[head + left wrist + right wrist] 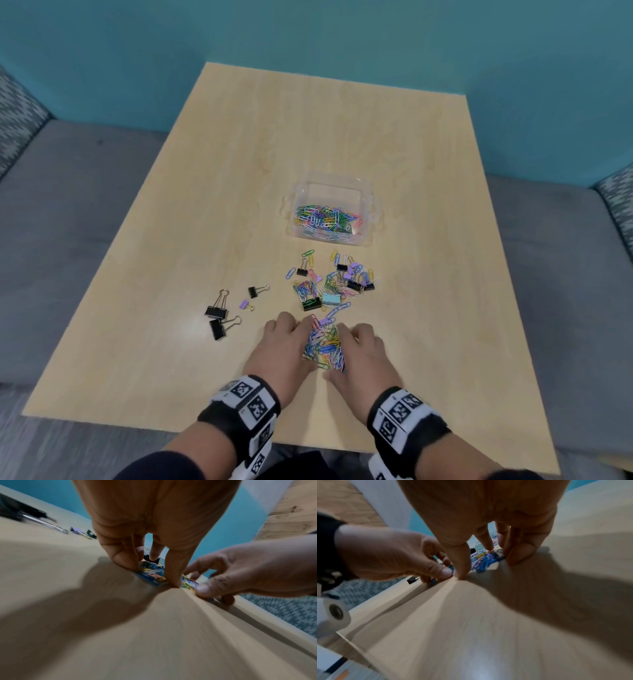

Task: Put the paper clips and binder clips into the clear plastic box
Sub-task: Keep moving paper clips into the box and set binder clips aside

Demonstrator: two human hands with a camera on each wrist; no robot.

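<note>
Starting at the left: four binder clips (228, 312) lie loose and apart on the table (171, 240). Left hand (279, 346) and right hand (363, 356), fingers curled, cup a heap of paper clips (323, 346) between them. More clips (330, 282) lie beyond, short of the box (334, 212), already part-filled. Risk: lift with gaps between the palms and those slippery clips may spill.

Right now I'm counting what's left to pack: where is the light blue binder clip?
In the head view, the light blue binder clip lies on the table mid-scatter, right of a black binder clip, between the clear plastic box and the hands.
</note>
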